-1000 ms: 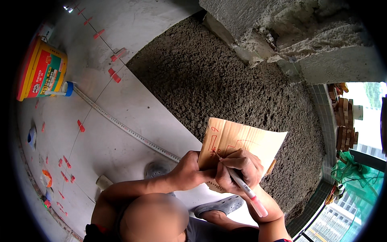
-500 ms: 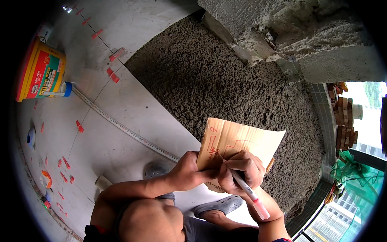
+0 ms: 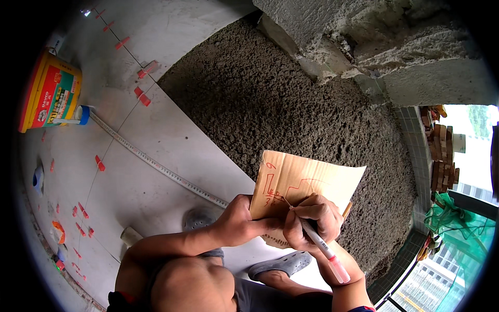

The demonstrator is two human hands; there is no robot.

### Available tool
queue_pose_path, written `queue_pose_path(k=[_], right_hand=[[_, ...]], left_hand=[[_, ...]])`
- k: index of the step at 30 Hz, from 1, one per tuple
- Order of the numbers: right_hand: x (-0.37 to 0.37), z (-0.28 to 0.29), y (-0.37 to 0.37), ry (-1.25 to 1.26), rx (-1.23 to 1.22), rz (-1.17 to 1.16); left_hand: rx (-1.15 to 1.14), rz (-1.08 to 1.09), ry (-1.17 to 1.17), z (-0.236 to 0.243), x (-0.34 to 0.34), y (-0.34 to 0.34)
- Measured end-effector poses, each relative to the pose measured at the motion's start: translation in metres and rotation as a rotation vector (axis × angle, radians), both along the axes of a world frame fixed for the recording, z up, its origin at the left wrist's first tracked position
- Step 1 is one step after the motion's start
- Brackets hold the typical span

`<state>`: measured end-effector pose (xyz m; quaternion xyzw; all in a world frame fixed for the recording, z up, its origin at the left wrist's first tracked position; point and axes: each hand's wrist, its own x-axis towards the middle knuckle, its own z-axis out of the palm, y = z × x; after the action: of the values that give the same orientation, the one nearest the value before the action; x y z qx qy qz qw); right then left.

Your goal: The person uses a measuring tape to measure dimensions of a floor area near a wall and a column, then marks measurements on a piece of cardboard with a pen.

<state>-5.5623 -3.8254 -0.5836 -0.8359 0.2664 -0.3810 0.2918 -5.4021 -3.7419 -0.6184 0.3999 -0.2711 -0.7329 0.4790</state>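
Note:
My left hand (image 3: 241,223) is closed on the left edge of a torn piece of cardboard (image 3: 325,174), its thumb lying across the front. In my right hand (image 3: 317,218) is a white marker with a red cap end (image 3: 323,249), pinched between thumb and fingers. The marker's tip touches the cardboard near some red pen marks. A red stepped outline and handwritten figures show on the sheet; my fingers cover part of its lower half. Beyond my left hand, a tape measure (image 3: 156,165) lies stretched across the pale tiles.
Dark, crumbly mortar (image 3: 270,93) spreads beyond the tile edge. Red levelling wedges (image 3: 100,163) line the tile joints. A yellow bucket (image 3: 58,93) stands far left, beside the tape's case (image 3: 82,114). Rough concrete (image 3: 436,57) juts in at upper right; bricks (image 3: 442,151) and green netting (image 3: 449,213) are below it.
The whole view has shifted very slightly. The marker's tip stays on the cardboard among the red marks, and both hands keep their grip.

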Motion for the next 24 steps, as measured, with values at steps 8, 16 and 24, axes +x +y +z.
queue_pose_path(k=[8, 16, 24], right_hand=[[-0.0014, -0.0016, 0.0007, 0.003, 0.004, -0.022], [-0.0025, -0.0023, 0.0015, 0.047, 0.014, -0.026], [-0.0035, -0.0051, 0.0007, 0.05, 0.056, -0.013]], left_hand=[[0.017, 0.009, -0.01, 0.0003, 0.0009, -0.0001], [0.02, 0.01, -0.006, -0.0008, 0.0019, 0.0005], [0.028, 0.016, -0.04, -0.0025, 0.0015, 0.0009]])
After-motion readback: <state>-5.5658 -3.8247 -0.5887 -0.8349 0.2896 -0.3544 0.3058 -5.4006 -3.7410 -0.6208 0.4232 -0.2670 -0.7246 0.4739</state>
